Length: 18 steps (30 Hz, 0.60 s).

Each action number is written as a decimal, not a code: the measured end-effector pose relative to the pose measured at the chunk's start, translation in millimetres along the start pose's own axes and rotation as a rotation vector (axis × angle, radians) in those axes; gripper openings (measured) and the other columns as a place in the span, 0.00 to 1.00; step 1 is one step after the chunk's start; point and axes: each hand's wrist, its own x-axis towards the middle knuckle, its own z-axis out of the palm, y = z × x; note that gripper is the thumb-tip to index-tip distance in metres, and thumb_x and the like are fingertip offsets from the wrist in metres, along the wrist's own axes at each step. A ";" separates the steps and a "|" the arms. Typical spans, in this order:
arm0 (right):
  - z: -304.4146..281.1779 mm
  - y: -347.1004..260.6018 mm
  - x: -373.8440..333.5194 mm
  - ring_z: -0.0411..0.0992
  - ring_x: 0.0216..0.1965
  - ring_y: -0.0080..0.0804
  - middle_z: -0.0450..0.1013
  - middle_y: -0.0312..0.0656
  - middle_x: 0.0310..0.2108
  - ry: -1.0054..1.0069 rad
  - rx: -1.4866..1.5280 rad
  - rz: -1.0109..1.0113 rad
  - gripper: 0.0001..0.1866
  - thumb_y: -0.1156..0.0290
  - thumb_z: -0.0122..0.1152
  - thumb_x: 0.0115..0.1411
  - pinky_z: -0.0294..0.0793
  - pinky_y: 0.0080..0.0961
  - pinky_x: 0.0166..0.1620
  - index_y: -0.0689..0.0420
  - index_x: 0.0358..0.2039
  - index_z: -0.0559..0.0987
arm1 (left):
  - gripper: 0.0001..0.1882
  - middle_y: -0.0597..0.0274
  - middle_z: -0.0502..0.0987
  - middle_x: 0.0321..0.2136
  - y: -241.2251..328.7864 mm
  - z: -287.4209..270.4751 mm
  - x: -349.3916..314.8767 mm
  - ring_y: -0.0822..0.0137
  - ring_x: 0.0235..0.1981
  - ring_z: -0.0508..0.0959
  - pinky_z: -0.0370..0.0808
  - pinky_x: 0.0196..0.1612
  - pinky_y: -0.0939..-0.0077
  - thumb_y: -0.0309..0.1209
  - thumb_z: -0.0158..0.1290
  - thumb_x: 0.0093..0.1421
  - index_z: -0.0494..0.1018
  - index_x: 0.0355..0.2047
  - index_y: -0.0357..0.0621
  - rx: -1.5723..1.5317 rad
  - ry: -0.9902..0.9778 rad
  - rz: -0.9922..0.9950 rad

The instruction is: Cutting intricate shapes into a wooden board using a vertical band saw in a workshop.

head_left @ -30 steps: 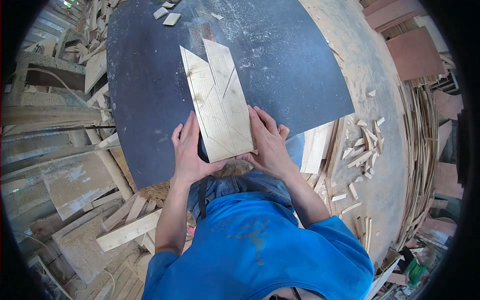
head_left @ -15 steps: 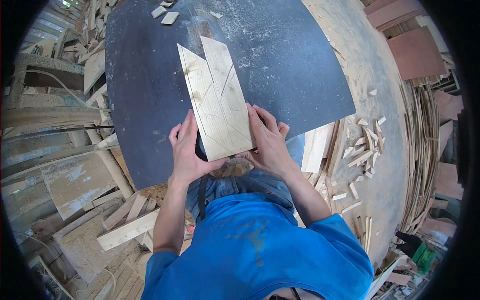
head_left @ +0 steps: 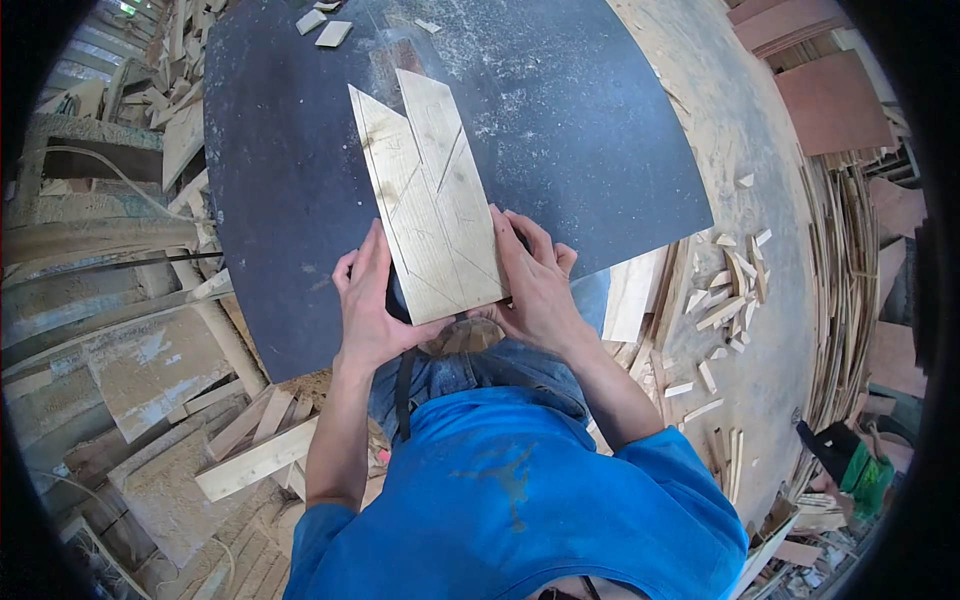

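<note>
Both my hands grip a pale wooden board (head_left: 430, 215) with slanted ends and several dark angled lines, which may be cuts or joints between pieces. It lies over the near part of a dark table top (head_left: 590, 150), its pointed ends facing away from me. My left hand (head_left: 370, 305) is closed on the left edge, thumb across the near end. On the right edge my right hand (head_left: 540, 285) is closed likewise, fingers along the side. A rounded wooden piece (head_left: 462, 337) shows just below the near end, against my jeans.
Small wood offcuts (head_left: 333, 34) lie at the table's far side, near a brownish patch (head_left: 402, 62). More scraps (head_left: 725, 300) are scattered on the floor to the right, beside stacked thin boards (head_left: 840, 240). Planks (head_left: 260, 460) lean at lower left. A person in green (head_left: 865, 475) is at far right.
The board and my hands keep almost the same place, with the board slightly farther left in the picture. The person in green at the far right has shifted and shows more.
</note>
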 end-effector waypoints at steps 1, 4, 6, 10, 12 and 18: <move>-0.6 -0.8 -0.3 0.60 0.74 0.48 0.62 0.51 0.75 -0.017 -0.006 0.002 0.66 0.41 0.78 0.52 0.57 0.47 0.60 0.67 0.79 0.54 | 0.74 0.32 0.64 0.74 0.3 -0.3 0.0 0.48 0.75 0.66 0.52 0.72 0.49 0.52 0.80 0.34 0.57 0.77 0.30 -0.006 -0.003 0.001; 0.2 0.0 0.1 0.60 0.74 0.48 0.63 0.52 0.74 -0.013 0.004 -0.005 0.66 0.41 0.77 0.52 0.57 0.47 0.60 0.67 0.79 0.54 | 0.74 0.32 0.64 0.74 -0.5 -0.7 -0.8 0.48 0.75 0.66 0.52 0.72 0.50 0.52 0.80 0.33 0.57 0.77 0.30 -0.009 -0.008 -0.005; 0.8 1.5 0.8 0.60 0.74 0.48 0.63 0.52 0.74 -0.012 -0.005 0.001 0.66 0.40 0.77 0.52 0.57 0.47 0.60 0.67 0.79 0.54 | 0.75 0.33 0.64 0.74 0.6 -0.4 2.2 0.48 0.75 0.66 0.52 0.72 0.50 0.51 0.80 0.33 0.57 0.77 0.30 -0.015 -0.013 -0.008; 0.8 0.8 2.2 0.60 0.73 0.49 0.67 0.56 0.69 0.019 0.022 -0.004 0.66 0.35 0.74 0.55 0.53 0.48 0.63 0.61 0.81 0.53 | 0.75 0.34 0.64 0.74 2.5 -2.2 3.0 0.49 0.74 0.67 0.53 0.71 0.52 0.51 0.81 0.32 0.56 0.78 0.31 -0.004 -0.004 -0.011; 2.2 2.0 4.4 0.60 0.73 0.49 0.67 0.56 0.70 0.013 0.023 0.006 0.66 0.34 0.73 0.55 0.53 0.48 0.63 0.62 0.81 0.53 | 0.75 0.35 0.64 0.74 0.2 -1.5 4.5 0.49 0.74 0.68 0.53 0.71 0.53 0.50 0.81 0.32 0.56 0.78 0.31 -0.003 -0.006 -0.013; 3.8 4.7 6.4 0.60 0.73 0.49 0.68 0.55 0.69 0.026 0.014 0.004 0.66 0.32 0.72 0.55 0.53 0.47 0.63 0.62 0.80 0.54 | 0.75 0.35 0.64 0.74 -0.8 0.7 7.8 0.49 0.73 0.69 0.54 0.71 0.53 0.50 0.82 0.32 0.57 0.77 0.30 -0.017 0.002 -0.011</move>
